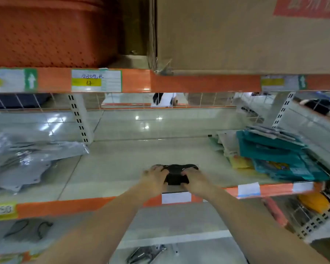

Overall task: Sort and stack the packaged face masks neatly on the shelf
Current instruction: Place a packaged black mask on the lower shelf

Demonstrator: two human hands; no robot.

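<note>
At lower centre of the frame, the left hand (154,177) and right hand (193,181) both curl their fingers around a pack of black face masks (176,173), which rests on the pale shelf (122,164) near its front edge.

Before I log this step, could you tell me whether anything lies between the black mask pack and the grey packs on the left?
Nothing visible: bare shelf separates the black mask pack, held by both hands, from the grey packs.

black masks pack (176,173), orange shelf edge (65,207), teal packets (280,155), perforated orange basket (46,33), brown carton (246,35)
</note>
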